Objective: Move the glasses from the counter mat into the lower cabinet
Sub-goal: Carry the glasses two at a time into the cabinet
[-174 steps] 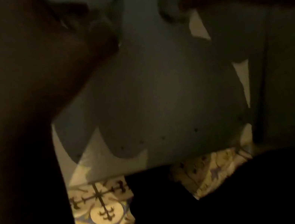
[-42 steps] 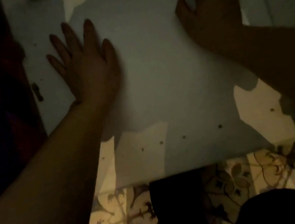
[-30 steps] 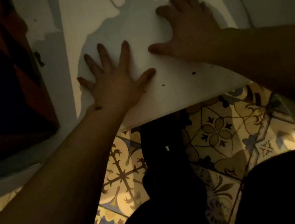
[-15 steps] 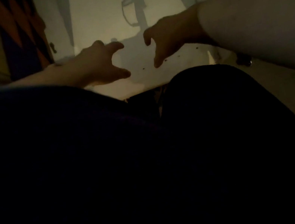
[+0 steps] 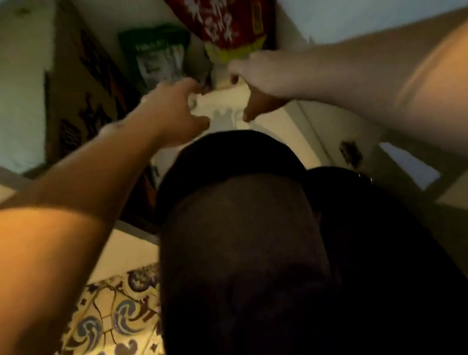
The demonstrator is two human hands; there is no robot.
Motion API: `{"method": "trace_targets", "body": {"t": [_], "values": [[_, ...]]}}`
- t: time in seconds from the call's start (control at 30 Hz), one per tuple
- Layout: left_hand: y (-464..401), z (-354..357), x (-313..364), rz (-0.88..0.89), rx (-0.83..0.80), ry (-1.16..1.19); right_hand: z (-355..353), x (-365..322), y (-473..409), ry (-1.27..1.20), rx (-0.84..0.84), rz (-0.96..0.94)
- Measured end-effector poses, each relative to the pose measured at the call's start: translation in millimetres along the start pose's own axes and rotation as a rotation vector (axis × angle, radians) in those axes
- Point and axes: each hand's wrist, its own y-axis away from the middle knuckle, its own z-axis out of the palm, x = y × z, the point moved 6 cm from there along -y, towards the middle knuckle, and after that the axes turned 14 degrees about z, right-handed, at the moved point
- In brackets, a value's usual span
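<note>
Nearest us were our dark-trousered knee (image 5: 242,269) and the patterned ceramic floor tiles (image 5: 99,342). Beyond, our left hand (image 5: 180,111) and right hand (image 5: 254,86) hovered open, fingers curled, over the pale white cabinet shelf (image 5: 223,107). We saw no glasses. Farther back stood a green packet (image 5: 156,55) and a red printed bag (image 5: 225,10).

Two hands, two food packets inside a dim lower cabinet.

Counted: one left hand (image 5: 180,113) and one right hand (image 5: 256,82), centre of frame, both half-curled and empty; one red packet (image 5: 228,12) at top centre; one green packet (image 5: 156,55) just left of it; one patterned cardboard box (image 5: 80,94) at upper left; one shelf (image 5: 224,110). No glass can be made out.
</note>
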Motion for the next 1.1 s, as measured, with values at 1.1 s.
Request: {"method": "trace_targets", "body": {"t": [1.1], "values": [[154.2,-77.7,102.1,-0.185,-0.18,0.111,-85.5,4.6,180.0,-0.209,-0.214,0.272]]}}
